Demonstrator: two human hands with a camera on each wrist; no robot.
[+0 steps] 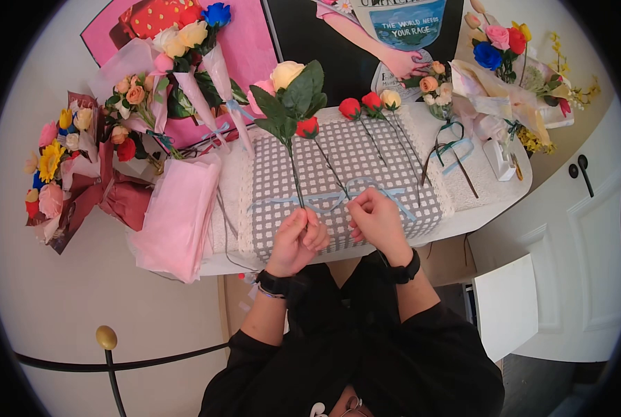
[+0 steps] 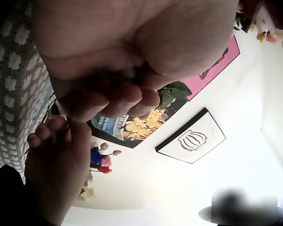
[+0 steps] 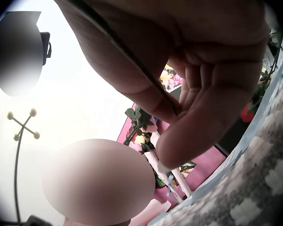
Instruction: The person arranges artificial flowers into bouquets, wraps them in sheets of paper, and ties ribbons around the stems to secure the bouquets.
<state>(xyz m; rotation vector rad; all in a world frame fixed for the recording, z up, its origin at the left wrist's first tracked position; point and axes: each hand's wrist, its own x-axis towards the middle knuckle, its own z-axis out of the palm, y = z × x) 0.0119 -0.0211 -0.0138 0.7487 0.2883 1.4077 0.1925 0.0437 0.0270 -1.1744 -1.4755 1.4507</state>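
Note:
The left hand (image 1: 296, 240) grips green stems with its fingers curled; above it stand a cream rose (image 1: 287, 74), a pink rose and large green leaves (image 1: 302, 94). Between finger and thumb the right hand (image 1: 378, 224) pinches the dark stem (image 1: 332, 169) of a red rose (image 1: 307, 128), whose head lies just beside the leaves. In the right wrist view that stem (image 3: 132, 59) crosses the palm of the right hand (image 3: 203, 70). The left wrist view has the left hand's curled fingers (image 2: 118, 101) close up, their stems mostly hidden.
Two red roses (image 1: 350, 108) and a cream rose lie on the checked cloth (image 1: 268, 233), with blue ribbon (image 1: 324, 198) across it. Pink wrapping (image 1: 178, 215) and several bouquets (image 1: 63, 167) stand left; more flowers (image 1: 498, 55) and a white box (image 1: 498, 160) are right.

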